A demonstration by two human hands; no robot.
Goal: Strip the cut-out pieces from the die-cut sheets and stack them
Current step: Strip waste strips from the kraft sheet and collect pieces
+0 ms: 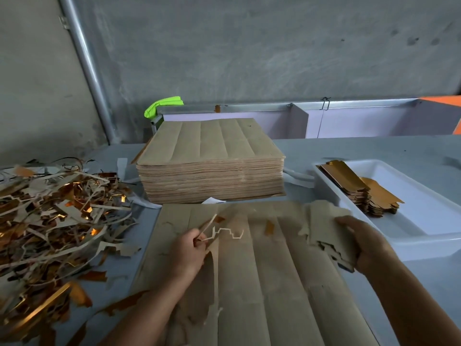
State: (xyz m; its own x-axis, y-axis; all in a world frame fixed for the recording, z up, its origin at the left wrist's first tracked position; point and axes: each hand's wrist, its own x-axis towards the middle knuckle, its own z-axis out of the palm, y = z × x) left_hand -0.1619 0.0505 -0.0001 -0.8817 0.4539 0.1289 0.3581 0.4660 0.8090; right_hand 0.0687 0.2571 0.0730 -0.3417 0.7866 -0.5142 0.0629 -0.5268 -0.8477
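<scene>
Left hand (pixel 185 253) pinches a thin waste strip (pixel 219 232) over the die-cut sheet (pixel 262 283); right hand (pixel 361 243) has its grip clamped round loose cut-out pieces (pixel 324 228) at the sheet's right edge.

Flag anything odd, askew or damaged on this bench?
Mostly routine. The scrap pile at the left sprawls loose, with strips spilling toward the sheet stack. The working sheet is torn ragged where the left hand pinches a thin waste strip. In the white tray, the cut-out stacks lean unevenly.
</scene>
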